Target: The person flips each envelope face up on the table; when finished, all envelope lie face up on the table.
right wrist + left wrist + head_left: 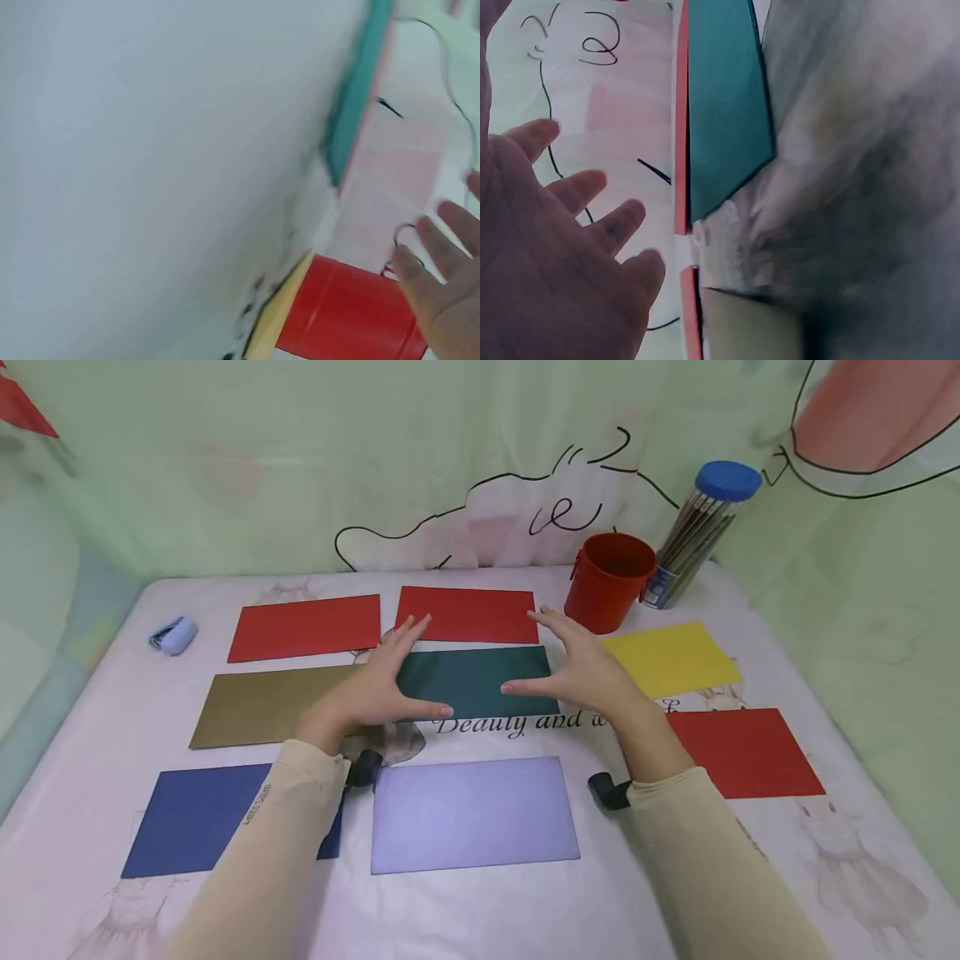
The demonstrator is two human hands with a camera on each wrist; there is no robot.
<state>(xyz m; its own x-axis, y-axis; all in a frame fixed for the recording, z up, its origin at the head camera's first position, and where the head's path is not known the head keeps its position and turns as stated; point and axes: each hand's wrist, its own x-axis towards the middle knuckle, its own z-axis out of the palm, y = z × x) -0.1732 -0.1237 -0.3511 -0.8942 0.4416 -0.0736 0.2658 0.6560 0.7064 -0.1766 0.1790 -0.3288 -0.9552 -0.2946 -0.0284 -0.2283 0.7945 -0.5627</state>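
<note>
My left hand [378,687] is held above the table with fingers spread, beside the dark green card [476,683]. Across from it, my right hand [581,668] hovers at that card's other end, its fingers also apart. Neither hand holds anything. In the left wrist view the left hand [562,247] shows its palm, with the green card [724,97] beyond the fingers. The right wrist view catches the right hand [442,277] near a red bucket [352,307]. Between the forearms lies a lavender card [476,817].
Around these lie red cards [303,628], [465,614], [750,753], a yellow card [675,658], an olive card [262,706] and a blue card [198,818]. At the back right stand the red bucket [609,583] and a blue-lidded tube of pencils [697,539]. A small light-blue object [174,636] sits far left.
</note>
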